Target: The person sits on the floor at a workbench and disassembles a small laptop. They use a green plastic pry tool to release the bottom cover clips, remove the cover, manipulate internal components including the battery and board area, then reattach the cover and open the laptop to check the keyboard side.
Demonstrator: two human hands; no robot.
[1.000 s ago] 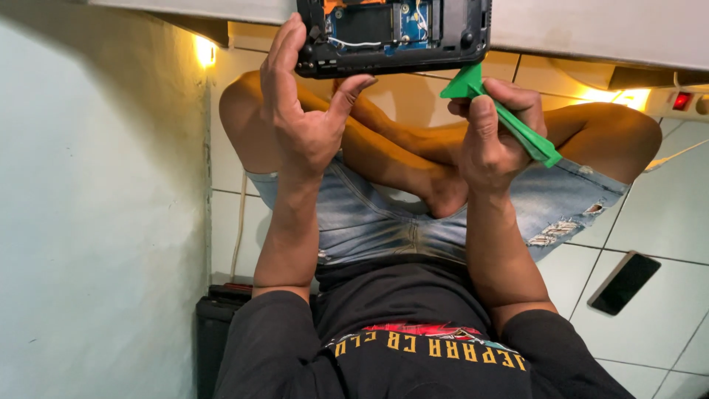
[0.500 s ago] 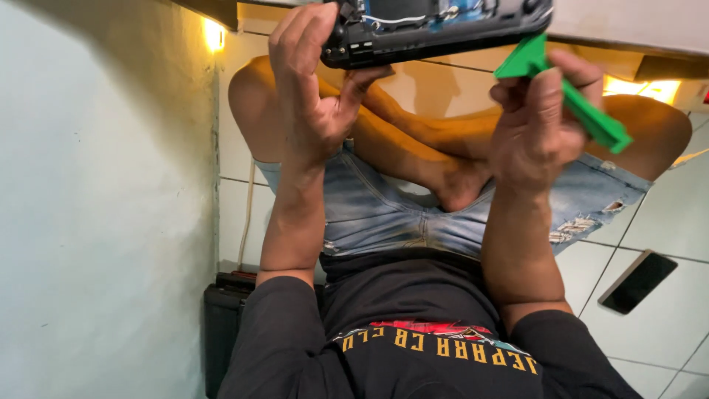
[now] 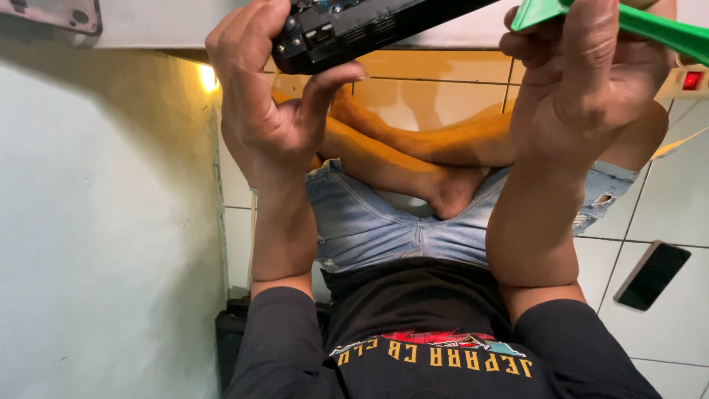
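L hand wraps corner of black device, thumb under edge, top of frame | R hand fist shut on green pry tool | device prob rigid, light, fragile inside - hold by edges | phone on floor

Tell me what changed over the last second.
Both hands rose toward the top of the view. The black device tilted from showing its opened inside to edge-on, and is now partly out of view. The left hand still grips it; the right hand still holds the green pry tool. The dark phone stays on the tiled floor.
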